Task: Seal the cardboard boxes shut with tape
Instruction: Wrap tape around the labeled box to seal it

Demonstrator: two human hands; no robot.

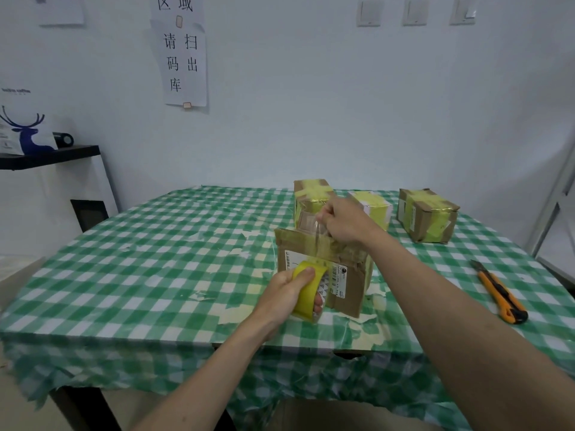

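Observation:
A brown cardboard box (345,287) with a white shipping label stands near the table's front edge. My left hand (284,295) grips a yellow tape roll (306,293) against the box's front face. My right hand (345,220) pinches the free end of a clear strip of tape (319,236) and holds it up above the box's top. The strip runs down from those fingers to the roll. Three taped boxes stand behind: one (311,197) at the back middle, one (375,206) partly hidden by my right hand, one (427,214) at the right.
An orange utility knife (501,293) lies on the green checked tablecloth (155,259) at the right. A black shelf (49,155) with a paper bag stands at the left wall. Torn tape scraps dot the cloth around the box.

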